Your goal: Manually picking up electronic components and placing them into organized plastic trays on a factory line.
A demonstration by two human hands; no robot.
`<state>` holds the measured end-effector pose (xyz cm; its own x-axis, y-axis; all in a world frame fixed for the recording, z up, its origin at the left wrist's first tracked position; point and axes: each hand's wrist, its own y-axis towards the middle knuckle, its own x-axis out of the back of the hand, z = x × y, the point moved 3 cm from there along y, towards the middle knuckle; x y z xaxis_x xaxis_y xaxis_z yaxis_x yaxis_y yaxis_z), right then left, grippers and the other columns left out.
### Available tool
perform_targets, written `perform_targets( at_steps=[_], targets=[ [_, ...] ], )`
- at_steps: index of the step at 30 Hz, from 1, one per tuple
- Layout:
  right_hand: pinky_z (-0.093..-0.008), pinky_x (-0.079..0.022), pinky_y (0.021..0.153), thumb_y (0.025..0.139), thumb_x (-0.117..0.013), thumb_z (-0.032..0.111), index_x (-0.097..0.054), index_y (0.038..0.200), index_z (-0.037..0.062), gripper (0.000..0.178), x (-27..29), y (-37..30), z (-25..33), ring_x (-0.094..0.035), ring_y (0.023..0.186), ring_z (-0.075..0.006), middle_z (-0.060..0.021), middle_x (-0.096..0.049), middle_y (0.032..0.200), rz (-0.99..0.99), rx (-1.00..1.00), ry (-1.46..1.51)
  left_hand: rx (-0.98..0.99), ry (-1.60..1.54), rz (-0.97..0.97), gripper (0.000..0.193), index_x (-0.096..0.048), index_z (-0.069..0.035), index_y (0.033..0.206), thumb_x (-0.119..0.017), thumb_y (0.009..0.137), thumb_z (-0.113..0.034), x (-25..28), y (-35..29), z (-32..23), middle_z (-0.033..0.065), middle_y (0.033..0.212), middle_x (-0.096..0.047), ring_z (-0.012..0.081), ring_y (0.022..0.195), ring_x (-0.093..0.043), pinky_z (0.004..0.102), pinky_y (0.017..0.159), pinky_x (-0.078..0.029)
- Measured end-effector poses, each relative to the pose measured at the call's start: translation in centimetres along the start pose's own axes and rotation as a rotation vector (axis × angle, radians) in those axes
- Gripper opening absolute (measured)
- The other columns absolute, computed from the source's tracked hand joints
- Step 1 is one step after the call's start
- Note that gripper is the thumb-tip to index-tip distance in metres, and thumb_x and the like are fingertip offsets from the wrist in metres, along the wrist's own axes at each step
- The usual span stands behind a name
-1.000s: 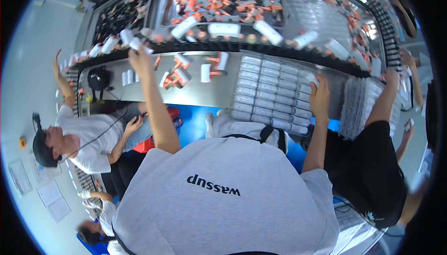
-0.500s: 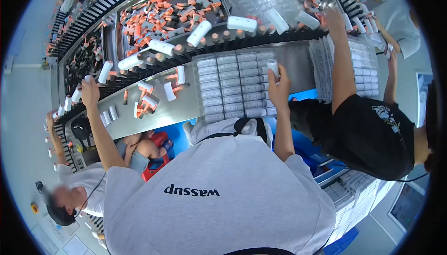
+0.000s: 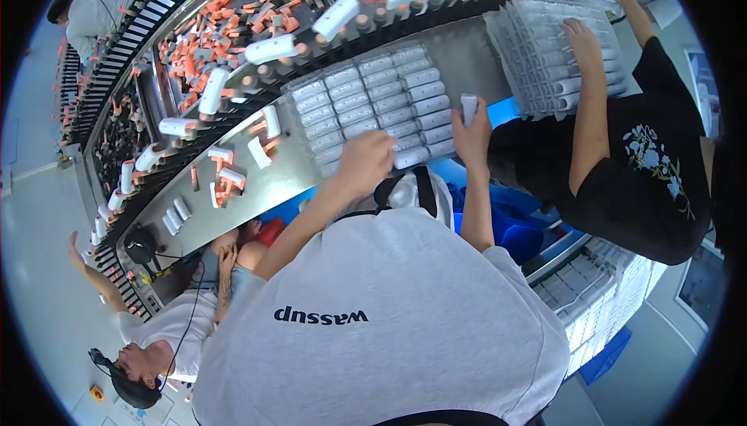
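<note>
White tubular piece (image 3: 468, 107) pinched in right hand (image 3: 471, 136), left hand (image 3: 367, 161) half-curled, grip hidden, at blister tray's (image 3: 331, 105) six o'clock

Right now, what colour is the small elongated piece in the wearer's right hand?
The elongated piece is white, clearest in head view.

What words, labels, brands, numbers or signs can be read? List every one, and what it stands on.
Grey shirt: one dark printed word, upside down in this view; legible, but I don't copy it out.
White cases: small marks, too tiny to read.
Wall papers: too blurred to read.
</note>
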<state>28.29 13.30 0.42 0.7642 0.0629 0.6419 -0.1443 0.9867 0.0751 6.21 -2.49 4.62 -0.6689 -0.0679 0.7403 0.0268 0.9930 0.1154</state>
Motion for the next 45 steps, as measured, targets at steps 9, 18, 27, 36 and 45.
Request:
perform_targets(
  at_steps=[9, 18, 27, 36, 45],
  targets=[
    [-0.0513, -0.056, 0.086, 0.08, -0.076, 0.006, -0.073, 0.11, 0.0046, 0.031, 0.5, 3.6, 2.6, -0.069, 0.101, -0.0454, -0.0195, -0.073, 0.107, 0.06, 0.275, -0.03, -0.17, 0.314, 0.216, 0.033, -0.073, -0.005, 0.097, -0.083, 0.079, -0.03, -8.1, 3.1, -3.9, 0.0127, 0.106, -0.066, 0.0334, 0.103, -0.068, 0.047, 0.087, -0.057],
    [-0.0503, -0.058, 0.091, 0.08, -0.076, 0.01, -0.073, 0.11, 0.007, 0.03, -2.6, 7.4, 5.1, -0.07, 0.106, -0.0412, -0.0125, -0.071, 0.121, 0.272, 0.382, -0.138, 0.073, -0.128, -0.088, 0.034, -0.071, -0.004, 0.109, -0.079, 0.084, -0.025, -4.0, 1.1, -3.2, 0.0147, 0.117, -0.065, 0.0356, 0.101, -0.069, 0.0447, 0.085, -0.058],
    [-0.0506, -0.058, 0.086, 0.083, -0.078, 0.016, -0.072, 0.109, 0.0069, 0.028, -2.8, 6.8, 4.7, -0.07, 0.102, -0.0399, -0.0132, -0.069, 0.116, 0.219, 0.391, -0.167, 0.411, -0.058, -0.389, 0.029, -0.065, 0.001, 0.119, -0.066, 0.103, -0.023, 4.4, -0.8, 5.8, 0.0233, 0.097, -0.076, 0.0386, 0.09, -0.075, 0.0474, 0.076, -0.056],
    [-0.0503, -0.056, 0.088, 0.082, -0.08, 0.015, -0.072, 0.112, 0.0066, 0.032, -2.7, 3.7, 6.3, -0.068, 0.106, -0.04, -0.014, -0.067, 0.117, 0.08, 0.416, 0.01, 0.25, 0.179, -0.524, 0.029, -0.063, -0.001, 0.127, -0.06, 0.104, -0.018, 9.1, 3.6, 7.2, 0.0268, 0.115, -0.065, 0.0499, 0.102, -0.065, 0.0555, 0.086, -0.052],
    [-0.0492, -0.054, 0.091, 0.077, -0.077, 0.009, -0.071, 0.111, 0.0062, 0.034, -3.8, 2.4, 6.7, -0.066, 0.107, -0.0391, -0.0138, -0.068, 0.11, 0.042, 0.514, 0.078, 0.118, 0.226, -0.559, 0.033, -0.068, -0.006, 0.124, -0.071, 0.096, -0.023, 3.7, 1.2, 7.8, 0.0177, 0.114, -0.068, 0.0424, 0.103, -0.067, 0.0505, 0.087, -0.054]
  ],
)
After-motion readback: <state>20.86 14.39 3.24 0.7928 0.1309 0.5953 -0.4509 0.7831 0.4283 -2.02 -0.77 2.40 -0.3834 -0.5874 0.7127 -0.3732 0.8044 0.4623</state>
